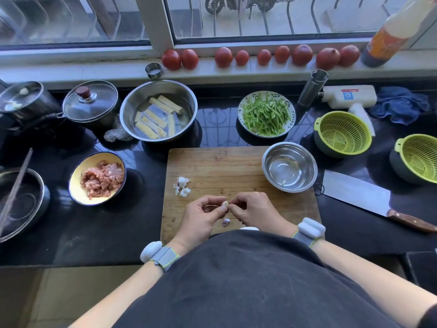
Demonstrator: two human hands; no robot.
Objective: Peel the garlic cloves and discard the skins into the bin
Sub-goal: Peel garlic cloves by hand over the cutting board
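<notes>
Both hands, left (203, 217) and right (251, 209), pinch one pale garlic clove (225, 204) | over wooden cutting board's (222, 166) near edge | bare board beyond, steel bowl (289, 167) at right corner.

Most of the garlic clove (225, 204) is covered by the fingertips of the left hand (203, 217) and right hand (254, 209), so how far it is peeled cannot be told. At the lower middle of the frame, the dark shirt (248, 280) hides the near edge of the cutting board (212, 166). The cleaver (369, 197) handle runs off the right edge. A green colander (418, 157) there is cut off too. At the left edge, a steel bowl (21, 204) is only partly in frame. The bottle (392, 31) at upper right is blurred, its label unreadable.
</notes>
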